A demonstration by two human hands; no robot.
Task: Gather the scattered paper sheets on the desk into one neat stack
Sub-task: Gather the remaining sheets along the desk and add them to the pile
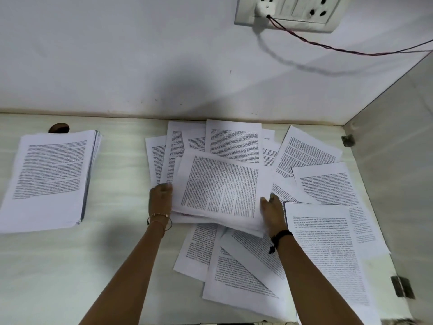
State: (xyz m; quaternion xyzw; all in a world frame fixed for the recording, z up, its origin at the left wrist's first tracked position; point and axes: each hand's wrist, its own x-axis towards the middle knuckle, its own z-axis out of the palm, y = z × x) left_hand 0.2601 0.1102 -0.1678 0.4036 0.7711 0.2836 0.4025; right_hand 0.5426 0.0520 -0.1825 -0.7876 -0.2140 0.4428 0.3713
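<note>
**Status: partly complete.**

- A thick stack (49, 174) of printed sheets lies at the left edge of the table (121, 254). Its edges are roughly squared, with slight fanning along the right side.
- The left grip (160, 198) is closed on the left edge of a thin bundle of printed sheets (220, 184). The right grip (273, 212) is closed on the bundle's near right corner, thumb on top. The bundle sits over the middle of the spread, well apart from the stack.
- Loose sheets (328, 249) cover the right half of the table, from the back edge to the front right corner. They overlap at mixed angles, and one near the front edge (246, 273) is folded diagonally.

**Assessment:** Gathering is under way. More than a dozen sheets appear uncollected. The bundle has not yet been joined to the stack, and final squaring of the edges is outstanding.
</note>
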